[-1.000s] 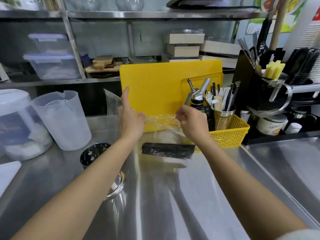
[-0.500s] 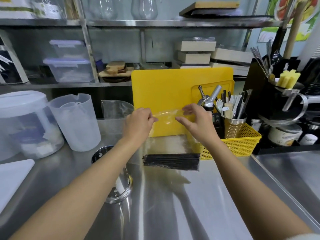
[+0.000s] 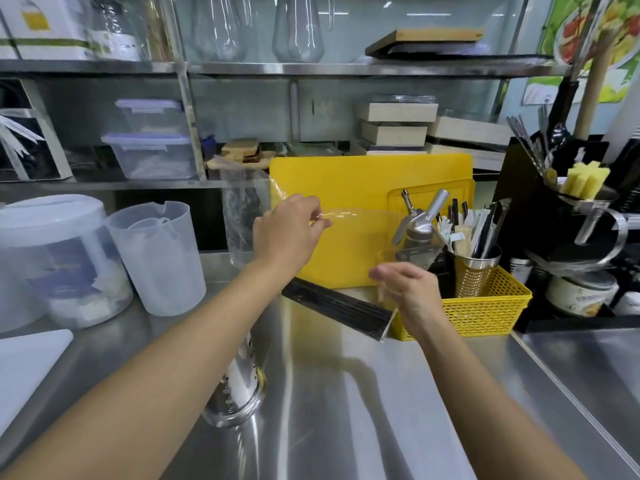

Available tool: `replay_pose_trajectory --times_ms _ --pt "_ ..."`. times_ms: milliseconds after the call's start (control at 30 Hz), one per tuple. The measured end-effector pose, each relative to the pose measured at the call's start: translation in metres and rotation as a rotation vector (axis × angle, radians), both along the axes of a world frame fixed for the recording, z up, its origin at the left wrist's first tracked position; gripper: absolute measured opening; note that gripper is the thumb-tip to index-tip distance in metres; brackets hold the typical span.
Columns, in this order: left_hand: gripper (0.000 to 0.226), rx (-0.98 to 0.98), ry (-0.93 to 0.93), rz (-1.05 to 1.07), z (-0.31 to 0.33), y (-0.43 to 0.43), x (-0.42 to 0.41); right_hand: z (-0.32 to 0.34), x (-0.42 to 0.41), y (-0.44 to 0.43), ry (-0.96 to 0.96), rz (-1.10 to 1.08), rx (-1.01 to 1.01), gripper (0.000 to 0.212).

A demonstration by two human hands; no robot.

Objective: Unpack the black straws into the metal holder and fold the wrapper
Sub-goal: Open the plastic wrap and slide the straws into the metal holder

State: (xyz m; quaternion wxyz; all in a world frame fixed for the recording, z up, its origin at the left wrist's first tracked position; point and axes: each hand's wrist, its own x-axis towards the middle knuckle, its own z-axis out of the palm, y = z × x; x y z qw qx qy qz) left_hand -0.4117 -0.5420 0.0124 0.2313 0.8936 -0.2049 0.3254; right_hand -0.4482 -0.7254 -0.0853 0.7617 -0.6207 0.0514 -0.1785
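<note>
Two steps look unfinished: the bundle of thin black straws (image 3: 334,306) lies loose on the steel counter (image 3: 346,410), not in the perforated metal holder (image 3: 235,393) below the left forearm. The left hand (image 3: 287,233) and right hand (image 3: 408,289) pinch the clear plastic wrapper (image 3: 349,216), stretched between them, apparently mid-fold.

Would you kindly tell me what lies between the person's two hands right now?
In the head view, the clear wrapper stretches between the left hand and the right hand, before the yellow board.

Steel counter (image 3: 346,410) — black straws (image 3: 336,308), metal holder (image 3: 235,393), yellow basket (image 3: 485,306), clear jug (image 3: 156,258).
</note>
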Motion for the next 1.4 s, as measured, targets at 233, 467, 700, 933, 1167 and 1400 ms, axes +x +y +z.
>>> replay_pose_trajectory --times_ms 233,467,700,933,1167,1400 --pt "0.084 -0.343 -0.3 -0.008 0.003 0.03 0.011 0.012 0.006 -0.023 -0.147 0.02 0.313 0.012" --pt "0.1 -1.092 0.642 -0.005 -0.044 0.081 0.045 0.02 0.005 -0.04 -0.233 0.139 0.438 0.015" --pt "0.039 -1.471 0.896 -0.377 -0.063 0.084 0.039 0.037 0.012 -0.036 -0.235 0.211 0.396 0.015" --pt "0.015 -1.404 0.567 -0.262 -0.04 0.081 0.031 0.03 0.016 -0.033 -0.067 0.047 0.163 0.009" --pt "0.017 -1.565 0.631 -0.294 -0.043 0.094 0.029 0.023 0.015 -0.023 -0.046 0.002 0.102 0.012" --pt "0.013 -1.733 0.776 -0.401 -0.071 0.097 0.025 0.048 0.011 -0.016 -0.192 0.032 0.251 0.011"
